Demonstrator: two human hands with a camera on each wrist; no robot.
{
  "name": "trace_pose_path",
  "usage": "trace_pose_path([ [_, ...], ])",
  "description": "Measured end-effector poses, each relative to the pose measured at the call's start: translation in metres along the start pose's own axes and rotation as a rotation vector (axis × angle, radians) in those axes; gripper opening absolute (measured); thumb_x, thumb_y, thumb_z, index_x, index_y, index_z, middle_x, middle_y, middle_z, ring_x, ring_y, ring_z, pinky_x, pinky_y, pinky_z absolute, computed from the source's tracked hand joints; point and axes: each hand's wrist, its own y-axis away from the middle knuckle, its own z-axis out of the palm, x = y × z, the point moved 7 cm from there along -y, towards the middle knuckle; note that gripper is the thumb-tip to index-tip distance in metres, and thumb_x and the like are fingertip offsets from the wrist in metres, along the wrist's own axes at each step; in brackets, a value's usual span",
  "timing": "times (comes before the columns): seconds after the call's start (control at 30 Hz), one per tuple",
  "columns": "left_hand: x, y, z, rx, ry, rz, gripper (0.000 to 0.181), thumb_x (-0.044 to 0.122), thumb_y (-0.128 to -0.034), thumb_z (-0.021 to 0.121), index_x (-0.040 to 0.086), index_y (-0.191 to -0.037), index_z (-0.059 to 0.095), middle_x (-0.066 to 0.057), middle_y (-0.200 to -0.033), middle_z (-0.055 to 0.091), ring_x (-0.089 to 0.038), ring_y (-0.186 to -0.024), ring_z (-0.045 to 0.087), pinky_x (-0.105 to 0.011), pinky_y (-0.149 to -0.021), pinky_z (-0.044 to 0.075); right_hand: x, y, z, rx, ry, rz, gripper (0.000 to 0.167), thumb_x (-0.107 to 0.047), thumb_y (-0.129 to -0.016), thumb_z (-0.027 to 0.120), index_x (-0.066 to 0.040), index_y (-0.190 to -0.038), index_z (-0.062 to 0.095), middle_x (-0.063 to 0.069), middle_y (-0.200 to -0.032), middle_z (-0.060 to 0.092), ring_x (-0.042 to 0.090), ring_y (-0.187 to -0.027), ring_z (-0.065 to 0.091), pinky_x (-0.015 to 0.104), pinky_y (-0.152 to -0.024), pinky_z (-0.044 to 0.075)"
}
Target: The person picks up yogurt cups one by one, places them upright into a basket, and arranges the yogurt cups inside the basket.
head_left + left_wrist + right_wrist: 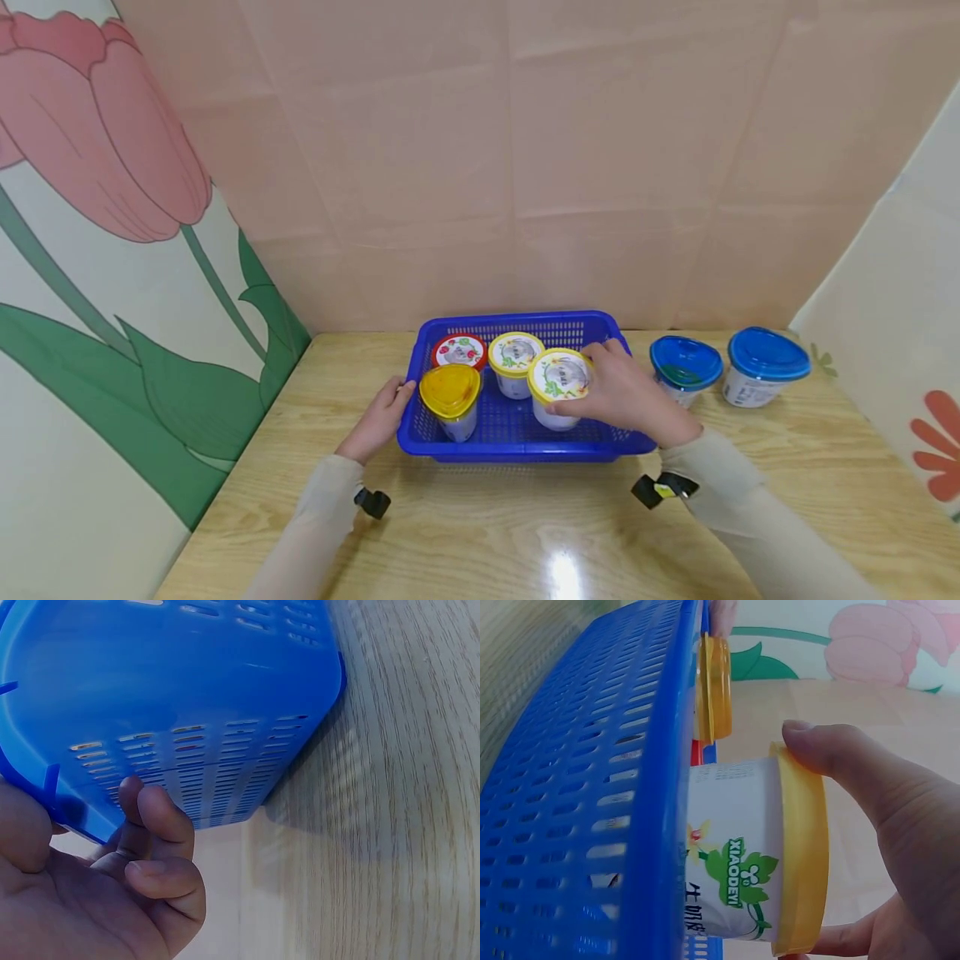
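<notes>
A blue plastic basket (517, 450) with slotted walls stands on the wooden table. By its left rim is my left hand (382, 415); in the left wrist view the thumb lies at the rim and the fingers curl beneath it. My right hand (626, 390) grips a white tub with a yellow lid (560, 377) by the lid, thumb on one side and fingers on the other. This tub (739, 855) sticks up above the basket's rim. Inside the basket are another yellow-lidded tub (516, 354), a red-lidded tub (459, 352) and a tub with a clear yellow triangular lid (452, 392).
Right of the basket, two white tubs with blue lids stand on the table: a nearer-left one (686, 364) and a farther-right one (768, 357). A pinkish-brown covered wall rises behind the table, with flower-patterned panels on both sides.
</notes>
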Motion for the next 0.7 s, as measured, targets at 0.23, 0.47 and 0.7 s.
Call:
trace_pose_path([
  [0.23,-0.003,-0.002,0.0,0.01,-0.022,0.03,0.042,0.038,-0.1105,0.033,0.003,-0.128,0.047,-0.018,-0.108,0.063,-0.025,-0.088,0.066,-0.032,-0.073,0.057,-0.007,-0.008,0.006,-0.104,0.017,0.032,0.105,-0.07,-0.062,0.083,0.004,-0.131,0.054,0.015,-0.11,0.054,0.025,-0.093,0.053,0.04,-0.074,0.052],
  [0.47,-0.003,-0.003,-0.001,0.017,-0.025,0.037,0.039,0.036,-0.1105,0.034,0.004,-0.126,0.048,-0.017,-0.105,0.063,-0.022,-0.084,0.065,-0.031,-0.071,0.056,-0.021,-0.017,0.011,-0.174,0.021,-0.03,0.099,-0.065,-0.063,0.084,0.004,-0.129,0.056,0.014,-0.111,0.057,0.026,-0.098,0.051,0.041,-0.081,0.05],
  [0.7,0.002,0.0,0.0,-0.001,-0.015,0.018,0.038,0.033,-0.111,0.033,0.002,-0.128,0.046,-0.021,-0.109,0.062,-0.032,-0.091,0.066,-0.032,-0.072,0.056,-0.028,-0.021,0.019,-0.214,0.016,-0.06,0.093,-0.062,-0.063,0.086,0.003,-0.123,0.058,0.014,-0.109,0.058,0.027,-0.098,0.051,0.041,-0.08,0.051],
])
